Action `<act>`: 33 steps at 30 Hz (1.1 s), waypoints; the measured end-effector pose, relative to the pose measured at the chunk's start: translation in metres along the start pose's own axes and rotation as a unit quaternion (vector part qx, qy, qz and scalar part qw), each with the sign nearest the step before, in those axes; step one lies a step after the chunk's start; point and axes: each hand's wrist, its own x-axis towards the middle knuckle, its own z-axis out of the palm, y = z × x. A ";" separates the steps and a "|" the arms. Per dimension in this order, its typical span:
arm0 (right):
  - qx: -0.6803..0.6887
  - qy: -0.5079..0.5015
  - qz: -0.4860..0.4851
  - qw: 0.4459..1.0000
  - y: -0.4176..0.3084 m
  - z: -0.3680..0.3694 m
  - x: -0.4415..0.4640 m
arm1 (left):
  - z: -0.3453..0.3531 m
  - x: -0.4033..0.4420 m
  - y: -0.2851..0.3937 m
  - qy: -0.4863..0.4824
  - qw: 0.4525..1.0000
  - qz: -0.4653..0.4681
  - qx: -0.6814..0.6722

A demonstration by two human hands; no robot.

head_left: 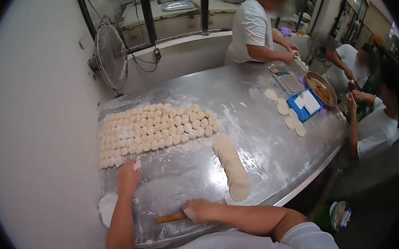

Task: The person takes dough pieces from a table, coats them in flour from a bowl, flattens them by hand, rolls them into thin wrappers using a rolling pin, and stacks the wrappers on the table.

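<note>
Closed round a small pale dough piece, my left hand is at the front edge of the rows of floured dough balls. My right hand grips a wooden rolling pin near the table's front edge; the pin's left end shows and its middle is hidden under the hand. To the right of the rows, flat dough rounds lie overlapped in a long line on the floured metal table.
A bowl of white flour sits at the left edge, a fan behind. Across the table are a scale, a blue tray, a filling bowl and loose dough rounds. Several co-workers stand at the back and right.
</note>
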 end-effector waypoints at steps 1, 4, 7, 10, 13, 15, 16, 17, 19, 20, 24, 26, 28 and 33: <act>-0.004 0.000 -0.004 1.000 -0.002 0.001 -0.002 | 0.007 -0.008 -0.003 0.011 1.000 0.014 -0.017; -0.025 0.003 -0.009 1.000 -0.005 -0.003 -0.005 | 0.023 -0.013 -0.017 -0.014 0.998 0.051 -0.045; -0.054 -0.025 0.009 0.998 -0.003 -0.002 -0.001 | 0.019 -0.044 -0.002 -0.076 0.991 0.099 -0.058; -0.097 -0.071 0.027 0.992 -0.012 -0.013 -0.006 | 0.018 -0.080 0.007 -0.168 0.979 0.113 -0.035; -0.115 -0.077 0.023 0.990 -0.004 -0.001 0.001 | 0.005 -0.101 0.023 -0.279 0.953 0.115 -0.014; -0.138 -0.064 0.010 0.988 -0.002 0.002 0.002 | -0.007 -0.118 0.033 -0.289 0.952 0.099 -0.006; -0.133 -0.055 0.007 0.990 0.005 0.007 0.008 | -0.010 -0.126 0.037 -0.296 0.951 0.092 0.000; -0.123 -0.047 0.004 0.991 0.015 0.016 0.018 | -0.008 -0.132 0.038 -0.268 0.961 0.074 0.004; -0.106 -0.058 0.015 0.992 0.028 0.027 0.029 | 0.002 -0.147 0.032 -0.217 0.975 0.037 0.015; -0.100 -0.079 0.028 0.991 0.032 0.024 0.031 | 0.001 -0.153 0.033 -0.211 0.977 0.029 0.011; -0.074 -0.049 0.087 0.992 0.052 0.028 0.041 | 0.005 -0.151 0.031 -0.168 0.986 -0.008 -0.006; -0.110 -0.033 0.069 0.991 0.053 0.023 0.038 | 0.005 -0.155 0.023 -0.145 0.989 -0.016 -0.013; -0.108 -0.007 0.077 0.991 0.052 0.016 0.029 | 0.004 -0.156 0.016 -0.127 0.991 -0.005 -0.026; -0.102 0.022 0.125 0.987 0.043 0.005 0.001 | 0.004 -0.154 0.022 -0.128 0.990 0.035 -0.051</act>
